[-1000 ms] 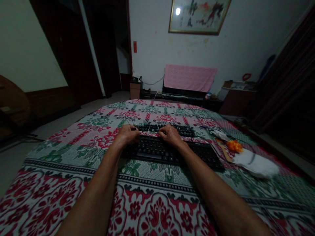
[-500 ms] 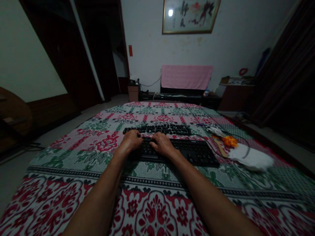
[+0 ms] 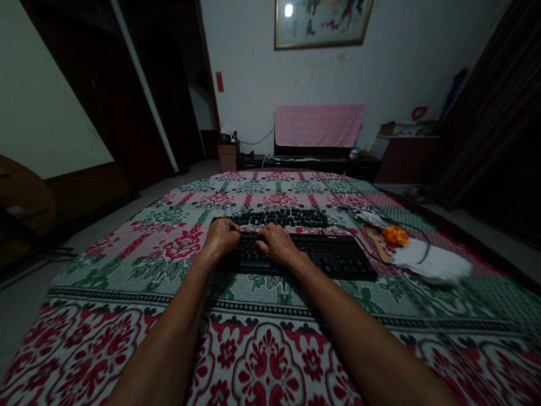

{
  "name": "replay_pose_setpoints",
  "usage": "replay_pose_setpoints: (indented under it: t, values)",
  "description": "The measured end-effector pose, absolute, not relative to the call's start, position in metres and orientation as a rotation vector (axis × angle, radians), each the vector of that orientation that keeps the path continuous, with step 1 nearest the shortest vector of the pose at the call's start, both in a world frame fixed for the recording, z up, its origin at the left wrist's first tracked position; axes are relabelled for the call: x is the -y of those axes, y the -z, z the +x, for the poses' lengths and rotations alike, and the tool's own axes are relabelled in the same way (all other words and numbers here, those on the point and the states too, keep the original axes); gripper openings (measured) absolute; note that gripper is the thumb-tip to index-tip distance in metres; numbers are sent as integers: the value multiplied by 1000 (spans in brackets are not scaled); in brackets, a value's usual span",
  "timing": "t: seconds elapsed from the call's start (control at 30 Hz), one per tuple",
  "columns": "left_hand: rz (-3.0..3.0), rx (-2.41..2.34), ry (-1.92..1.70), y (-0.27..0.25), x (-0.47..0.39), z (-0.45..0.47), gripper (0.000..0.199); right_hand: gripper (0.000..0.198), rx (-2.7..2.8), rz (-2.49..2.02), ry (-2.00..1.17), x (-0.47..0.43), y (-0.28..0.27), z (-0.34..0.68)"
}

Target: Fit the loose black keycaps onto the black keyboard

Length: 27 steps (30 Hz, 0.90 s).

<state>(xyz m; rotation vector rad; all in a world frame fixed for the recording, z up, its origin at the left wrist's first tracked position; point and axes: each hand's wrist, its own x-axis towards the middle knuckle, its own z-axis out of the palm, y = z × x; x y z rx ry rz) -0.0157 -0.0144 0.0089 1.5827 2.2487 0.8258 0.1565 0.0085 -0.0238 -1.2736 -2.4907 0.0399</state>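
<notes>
A black computer keyboard lies on the patterned cloth in front of me. Over its left end is my left hand, with the fingers curled in close to the thumb. A small dark bit shows at those fingertips, too unclear to name. My right hand rests on the middle keys, its thumb apart from its bent fingers, and I see nothing held in it. Just behind the keyboard, loose black keycaps form a long strip, partly covered by my hands.
The floral cloth covers the whole surface. To the right lie a white cloth-like bundle, an orange fluffy thing and a dark cable. Against the far wall, a pink towel drapes over a dark screen.
The view has tilted slightly downward, so everything sits a little higher in the picture. Both hands stay at nearly the same spots on the keyboard.
</notes>
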Motion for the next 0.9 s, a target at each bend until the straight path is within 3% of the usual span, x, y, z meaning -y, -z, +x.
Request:
replay_pose_setpoints:
  t: [0.23, 0.67, 0.9]
  values:
    - [1412, -2188, -891, -4, 10, -20, 22, 29, 2509, -1297, -61, -7, 21, 157]
    - [2077, -2409, -655, -38, 36, 19, 26, 29, 2499, -1292, -38, -4, 23, 156]
    - [1772, -2284, -750, -55, 17, 10, 13, 27, 2453, -1206, -196, -6, 18, 159]
